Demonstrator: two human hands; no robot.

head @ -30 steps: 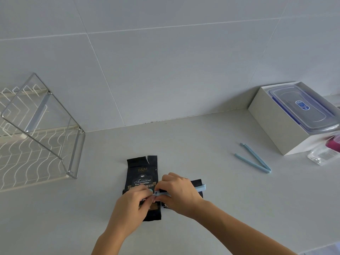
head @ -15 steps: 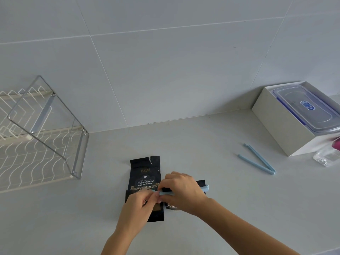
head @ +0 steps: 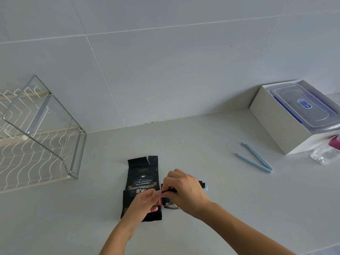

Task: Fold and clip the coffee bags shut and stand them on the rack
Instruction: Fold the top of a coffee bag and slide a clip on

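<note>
A black coffee bag (head: 142, 178) lies flat on the counter, its torn top pointing away from me. Right beside it lies a second black coffee bag (head: 172, 205), mostly hidden under my right hand (head: 184, 190). That hand presses on the bag's folded top and on a light blue clip (head: 206, 187), of which only the right tip shows. My left hand (head: 145, 201) pinches the left end of the fold and clip. A spare light blue clip (head: 255, 161) lies open in a V to the right. The wire rack (head: 46, 144) stands at the left.
A white box (head: 279, 124) with a clear lidded container (head: 303, 105) in it sits at the back right against the tiled wall. A small clear bottle (head: 323, 155) with a pink object behind it lies by the box.
The blue clip, plainly visible across the bag before, is now mostly covered by my right hand, which has pressed down over it. Both hands stay on the right-hand bag.
</note>
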